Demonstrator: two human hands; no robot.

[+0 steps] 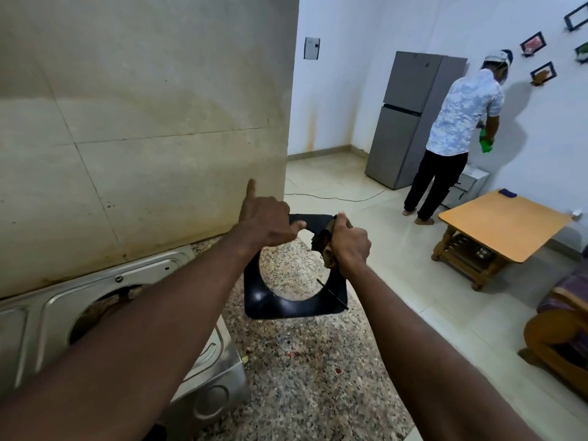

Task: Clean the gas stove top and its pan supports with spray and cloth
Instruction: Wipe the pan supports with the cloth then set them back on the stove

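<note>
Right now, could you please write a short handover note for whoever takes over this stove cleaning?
Left hand: grips the black pan support at its top edge, holding it above the granite counter.
Right hand: closed on the cloth, pressed to the support's upper right corner.
Stove top: at left, one burner opening bare.
Spray: not in view.
Done: support lifted off.
Left: finish wiping the support, clean the stove top, refit.

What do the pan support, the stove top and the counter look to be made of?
Pan support: looks like metal with a glossy black coat, perhaps enamel; it shows bright highlights. Stove top: brushed stainless steel by its grey sheen and pressed ridges. Counter: speckled polished stone, likely granite. The left hand holds the support; the right hand grips a worn brownish cloth.
</note>
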